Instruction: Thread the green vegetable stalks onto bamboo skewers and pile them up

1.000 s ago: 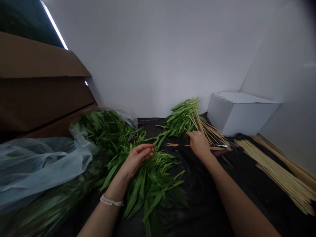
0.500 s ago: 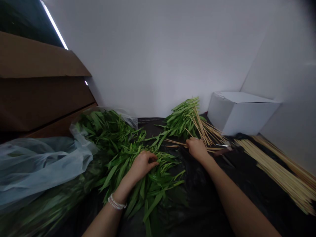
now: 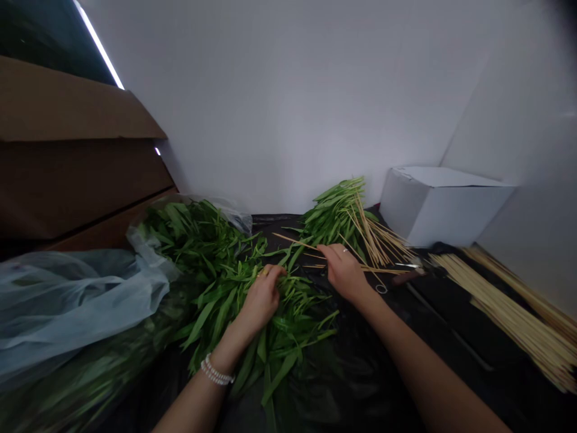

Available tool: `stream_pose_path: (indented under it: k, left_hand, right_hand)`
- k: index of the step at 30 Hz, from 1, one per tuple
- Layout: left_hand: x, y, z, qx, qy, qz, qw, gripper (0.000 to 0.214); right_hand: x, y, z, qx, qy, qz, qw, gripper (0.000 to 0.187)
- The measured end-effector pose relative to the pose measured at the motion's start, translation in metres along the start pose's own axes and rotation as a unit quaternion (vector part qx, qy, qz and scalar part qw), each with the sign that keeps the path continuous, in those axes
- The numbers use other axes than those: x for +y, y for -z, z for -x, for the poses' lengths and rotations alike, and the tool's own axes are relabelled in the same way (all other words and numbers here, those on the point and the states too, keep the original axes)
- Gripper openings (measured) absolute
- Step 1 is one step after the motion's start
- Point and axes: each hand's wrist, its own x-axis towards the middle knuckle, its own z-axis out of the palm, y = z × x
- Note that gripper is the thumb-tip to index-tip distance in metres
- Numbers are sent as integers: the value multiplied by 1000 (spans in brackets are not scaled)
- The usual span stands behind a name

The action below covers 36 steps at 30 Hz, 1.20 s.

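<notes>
My left hand, with a beaded bracelet on its wrist, is over a loose heap of long-leaved greens. Its fingers are drawn together; whatever may be between them is hidden by the hand. Further right, my right hand pinches a thin wooden skewer, whose pointed end reaches left above the greens. Just beyond that hand lies a stack of greens with several skewers fanning out of it to the right. A small ring shows beside the right wrist.
Black plastic sheeting covers the work surface. A bag of greens and clear plastic are at the left, below a cardboard box. At the right are a white box, a brown-handled tool and bundled sticks.
My right hand has lifted and moved left, bringing a skewer up from the sheet. The left hand has shifted slightly forward, and its fingers have closed together.
</notes>
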Motion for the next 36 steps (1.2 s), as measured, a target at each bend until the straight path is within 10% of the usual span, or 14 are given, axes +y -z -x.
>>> stream_pose_path:
  k: [20, 26, 31, 36]
  left_hand:
    - [2, -2, 2, -103, 8, -99, 990, 1]
    - [1, 5, -6, 37, 56, 128, 990, 6]
    - [5, 32, -12, 179, 152, 470, 851, 14]
    - [5, 45, -15, 180, 257, 656, 686, 20]
  right_hand:
    - [-13, 8, -1, 74, 11, 94, 993, 29]
    - [-10, 9, -3, 93, -11, 64, 993, 29]
    - [-10, 10, -3, 120, -35, 51, 991, 27]
    - [-13, 11, -4, 131, 1, 57, 990, 27]
